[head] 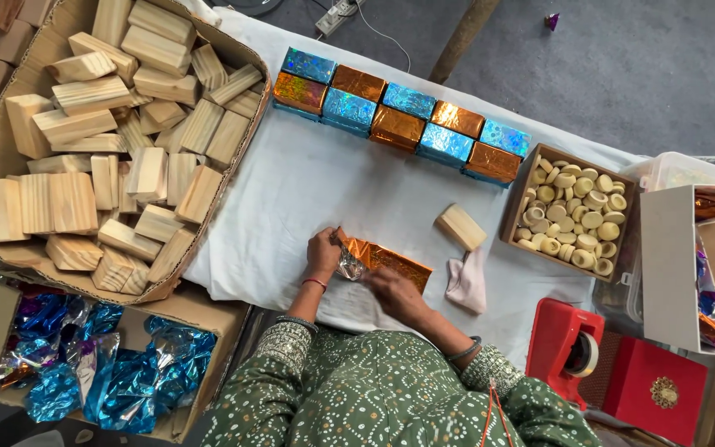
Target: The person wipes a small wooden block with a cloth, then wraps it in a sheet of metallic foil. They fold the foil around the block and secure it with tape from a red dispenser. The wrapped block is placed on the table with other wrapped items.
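Orange foil block (391,263) was pinched by your left hand (323,252) and pressed by your right hand (397,294); one bare wooden block (460,227) lay at two o'clock, ten wrapped blocks (399,118) at twelve.

Lighting was bright, even, diffuse daylight; shadows soft. Foil-wrapped blocks (399,116) threw iridescent glare. Centre was sharp, with wide-angle bending at the edges and slight blur on the hands (357,269).

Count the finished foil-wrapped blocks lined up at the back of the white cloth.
10, in two touching rows alternating blue and orange. Back row. Front row. None look hidden.
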